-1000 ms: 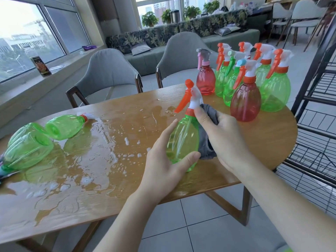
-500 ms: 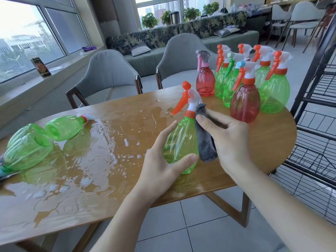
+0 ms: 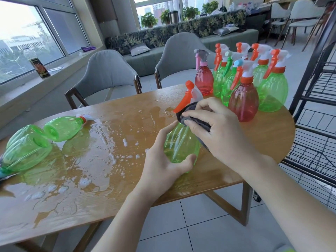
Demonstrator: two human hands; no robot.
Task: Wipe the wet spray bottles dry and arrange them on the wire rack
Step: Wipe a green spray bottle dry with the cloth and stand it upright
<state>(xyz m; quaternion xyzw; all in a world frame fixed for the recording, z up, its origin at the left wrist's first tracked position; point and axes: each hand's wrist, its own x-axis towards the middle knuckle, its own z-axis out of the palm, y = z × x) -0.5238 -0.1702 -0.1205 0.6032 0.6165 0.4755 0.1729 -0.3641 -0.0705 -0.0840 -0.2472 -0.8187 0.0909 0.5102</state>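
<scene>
1. The left hand (image 3: 163, 160) curls round the lower body of a green bottle (image 3: 180, 144), thumb in front, fingers behind; the bottle stands upright near the front edge of the bench (image 3: 127, 202).
2. The right hand (image 3: 216, 128) grips a dark grey cloth (image 3: 192, 113) and presses it against the bottle's neck and shoulder, just under the orange trigger (image 3: 183, 102).
3. The held bottle is see-through; whether any liquid is in it I cannot tell.
4. Upright bottles (image 3: 243, 82) crowd the bench's far right end: two red, the rest green, mostly with orange-and-white spray heads, touching or just beside one another. They look see-through, and no fill line shows.
5. Two green bottles lie on their sides at the bench's left end: one (image 3: 63, 127) with its cap toward the middle, a larger one (image 3: 27, 150) nearer the left edge.
6. Water (image 3: 101, 148) pools and beads over the bench's left and middle parts.
7. The black wire rack (image 3: 314, 113) stands just right of the bench; no bottles show on its visible shelves.
</scene>
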